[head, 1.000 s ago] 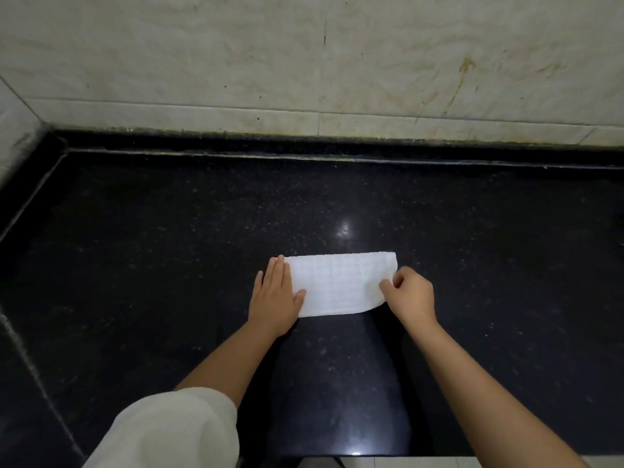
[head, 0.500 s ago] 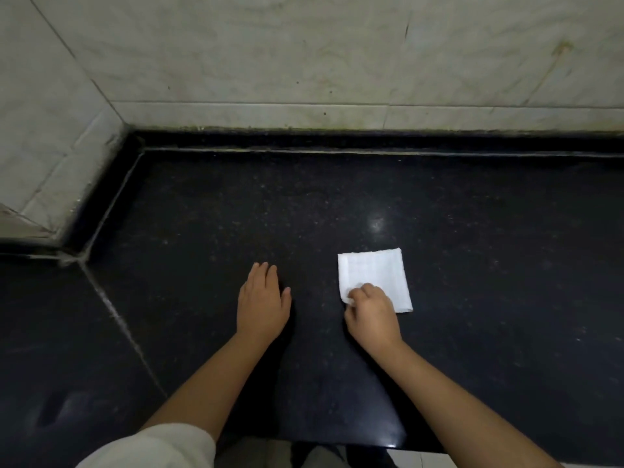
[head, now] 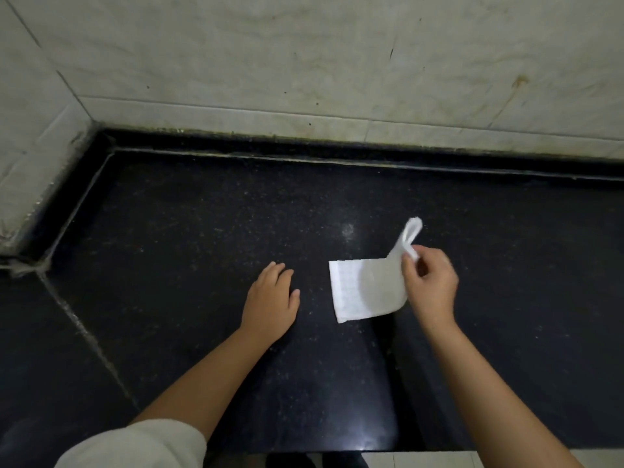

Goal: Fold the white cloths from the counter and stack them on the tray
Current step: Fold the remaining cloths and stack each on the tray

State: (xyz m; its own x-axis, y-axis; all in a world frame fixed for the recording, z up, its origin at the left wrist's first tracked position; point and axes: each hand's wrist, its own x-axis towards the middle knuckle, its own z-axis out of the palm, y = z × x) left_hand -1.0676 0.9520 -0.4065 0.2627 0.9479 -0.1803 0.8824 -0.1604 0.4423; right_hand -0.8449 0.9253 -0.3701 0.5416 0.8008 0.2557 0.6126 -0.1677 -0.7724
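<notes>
A small folded white cloth (head: 364, 288) hangs just above the black counter (head: 202, 231), right of centre. My right hand (head: 430, 285) pinches its far right corner, and that edge curls upward in a loop. The cloth's left part droops toward the counter. My left hand (head: 271, 300) rests flat on the counter a short way left of the cloth, fingers relaxed, holding nothing. No tray is in view.
A pale tiled wall (head: 337, 62) runs along the back and turns at the left corner. A seam crosses the counter at the left. The counter's front edge (head: 371, 450) lies near the bottom of the view.
The cloth went from a long strip under both hands to a small square. My right hand now lifts it by a corner. My left hand has come off the cloth.
</notes>
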